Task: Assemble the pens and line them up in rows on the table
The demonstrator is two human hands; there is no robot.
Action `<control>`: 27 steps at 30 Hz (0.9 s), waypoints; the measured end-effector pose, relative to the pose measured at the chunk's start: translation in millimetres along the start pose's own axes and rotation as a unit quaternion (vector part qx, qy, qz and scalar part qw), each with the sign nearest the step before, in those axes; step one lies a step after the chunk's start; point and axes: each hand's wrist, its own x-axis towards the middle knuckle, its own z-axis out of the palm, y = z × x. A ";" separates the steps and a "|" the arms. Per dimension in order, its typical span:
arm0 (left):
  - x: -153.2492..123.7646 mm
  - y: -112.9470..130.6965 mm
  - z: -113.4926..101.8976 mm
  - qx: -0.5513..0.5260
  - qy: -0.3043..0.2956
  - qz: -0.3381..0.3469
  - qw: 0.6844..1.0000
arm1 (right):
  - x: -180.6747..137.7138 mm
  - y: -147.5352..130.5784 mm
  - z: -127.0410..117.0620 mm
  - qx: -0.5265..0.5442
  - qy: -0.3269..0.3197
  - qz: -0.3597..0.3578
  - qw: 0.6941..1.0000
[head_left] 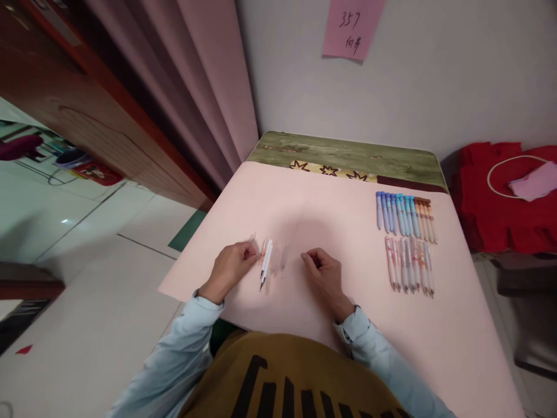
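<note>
- The fingers (247, 252) of the left hand (231, 266) are curled in, with the tips at the edge of a small group of pen parts. Whether they pinch a piece cannot be told, because it is too small to see.
- The fingers (310, 259) of the right hand (325, 274) are also bent toward the palm. They may be closed on something small, but the picture does not show it.
- A white pen (265, 264) with a dark tip lies just beside the left hand, between the two hands, and its tip points toward the person.
- Some clear pen parts (281, 261) lie next to this pen on its right side. They are pale and blurred.
- Both hands and these parts rest on a pink sheet (304, 197) that covers most of the table (348, 152).
- Well apart, at the right side of the sheet, a row of blue pens (397, 213) lies side by side, and some orange pens (425, 217) touch this row at its right end.
- Just below them there is a second row of pink pens (409, 264).
- A pink note (352, 26) with handwriting hangs on the wall (435, 75) behind the table.
- A pink curtain (204, 75) hangs at the left, and a red cloth (491, 203) lies at the right of the table.
</note>
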 end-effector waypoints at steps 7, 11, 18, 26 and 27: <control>-19.7 15.6 18.3 0.039 -0.077 -0.041 0.995 | 0.3 1.3 -1.2 -0.001 -0.006 -0.004 1.000; -19.8 15.5 21.4 0.054 -0.076 -0.043 0.995 | 0.3 0.4 -0.9 -0.003 -0.008 -0.007 1.000; -20.1 15.2 20.9 0.017 -0.076 -0.048 0.996 | 0.7 4.3 -0.1 -0.011 -0.007 -0.017 1.000; -15.1 -0.5 38.7 -0.066 -0.073 -0.072 0.993 | 0.5 6.8 0.1 -0.027 -0.012 -0.026 0.999; -15.2 -2.4 40.7 -0.077 -0.075 -0.076 0.991 | 0.4 6.7 0.0 -0.028 -0.013 -0.026 0.999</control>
